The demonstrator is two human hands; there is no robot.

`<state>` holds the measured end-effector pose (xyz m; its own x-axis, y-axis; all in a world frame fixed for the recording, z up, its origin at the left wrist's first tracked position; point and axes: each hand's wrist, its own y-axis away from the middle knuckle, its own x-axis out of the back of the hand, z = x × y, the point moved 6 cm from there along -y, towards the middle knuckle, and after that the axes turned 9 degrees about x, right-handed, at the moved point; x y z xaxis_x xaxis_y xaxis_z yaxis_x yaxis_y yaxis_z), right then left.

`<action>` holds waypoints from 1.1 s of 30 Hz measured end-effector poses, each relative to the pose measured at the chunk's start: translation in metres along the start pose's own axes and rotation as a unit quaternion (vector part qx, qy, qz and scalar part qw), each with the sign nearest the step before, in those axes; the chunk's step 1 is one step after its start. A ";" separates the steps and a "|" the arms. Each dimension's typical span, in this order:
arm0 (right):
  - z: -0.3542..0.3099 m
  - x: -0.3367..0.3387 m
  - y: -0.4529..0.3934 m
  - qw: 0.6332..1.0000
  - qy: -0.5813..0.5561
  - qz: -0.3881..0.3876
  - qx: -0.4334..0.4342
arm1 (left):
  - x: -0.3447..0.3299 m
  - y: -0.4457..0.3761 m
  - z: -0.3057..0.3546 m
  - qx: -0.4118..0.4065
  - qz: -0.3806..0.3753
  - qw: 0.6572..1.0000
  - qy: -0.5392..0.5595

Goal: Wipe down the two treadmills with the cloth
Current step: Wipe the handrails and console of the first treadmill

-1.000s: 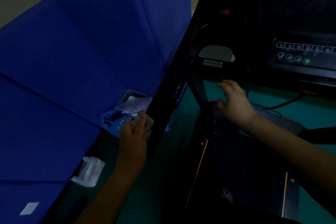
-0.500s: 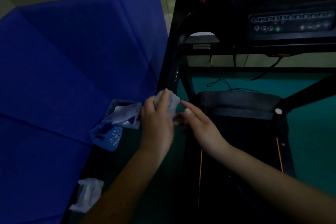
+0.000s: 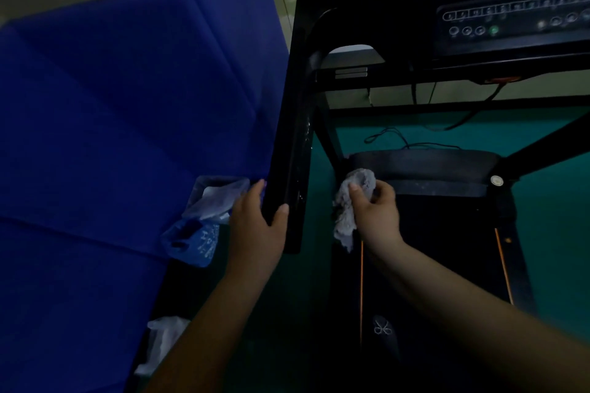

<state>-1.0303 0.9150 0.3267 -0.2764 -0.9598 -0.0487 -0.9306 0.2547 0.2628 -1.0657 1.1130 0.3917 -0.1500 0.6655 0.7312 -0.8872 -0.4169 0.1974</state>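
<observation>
1. Dim room, green floor (image 3: 542, 233), blue panels (image 3: 111, 137) at left
2. Left hand (image 3: 258, 230) grips the treadmill's handrail (image 3: 295, 153), whose long axis runs near to far
3. Right hand (image 3: 375, 210) clutches the cloth (image 3: 349, 201), just right of that rail, above the deck (image 3: 427, 265)

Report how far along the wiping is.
Done: nothing shows as wiped; too dark to tell. In hand: the right hand grips the cloth near the treadmill's front cover, and the left hand grips its handrail. Left: the belt, the console, and a second treadmill not in view.
</observation>
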 end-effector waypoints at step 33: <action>-0.019 -0.092 -0.017 0.987 0.020 -0.010 0.161 | -0.002 -0.025 -0.008 -0.019 -0.028 0.999 -0.018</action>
<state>-0.9843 0.9969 0.3446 -0.2532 -0.9673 -0.0115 -0.9656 0.2535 -0.0585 -1.0466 1.1270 0.3805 -0.0855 0.6645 0.7424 -0.9101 -0.3553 0.2132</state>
